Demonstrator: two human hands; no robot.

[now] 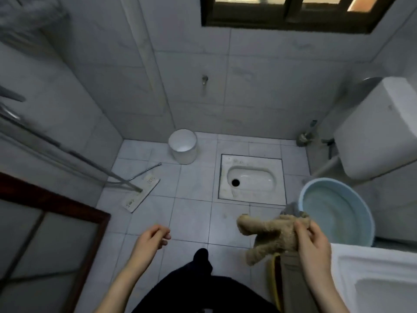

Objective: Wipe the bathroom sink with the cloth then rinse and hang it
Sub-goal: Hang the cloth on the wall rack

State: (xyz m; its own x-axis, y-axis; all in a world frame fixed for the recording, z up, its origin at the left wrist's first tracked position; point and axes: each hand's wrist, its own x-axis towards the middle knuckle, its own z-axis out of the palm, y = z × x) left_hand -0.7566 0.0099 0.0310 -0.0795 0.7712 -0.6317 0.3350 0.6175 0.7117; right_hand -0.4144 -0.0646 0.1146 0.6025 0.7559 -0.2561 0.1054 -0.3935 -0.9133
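The right hand (313,242) grips a shaggy tan cloth (268,233), with the thumb and curled fingers closed over one bunched end. The rest of it sticks out to the left and droops below the hand. The cloth hangs in the air above the tiled floor (191,213), just left of the white sink (370,274), whose corner shows at the lower right, and in front of a pale blue basin (338,213) that stands beside the sink. The left hand (151,238) hovers well apart from the cloth, its fingers loosely curled and holding nothing. Farther off, a squat toilet (251,179) is set into the floor, with a white bucket (182,146) near the back wall. A flat mop (141,195) rests on the tiles at the left, and a white cistern (379,129) is mounted on the right wall.
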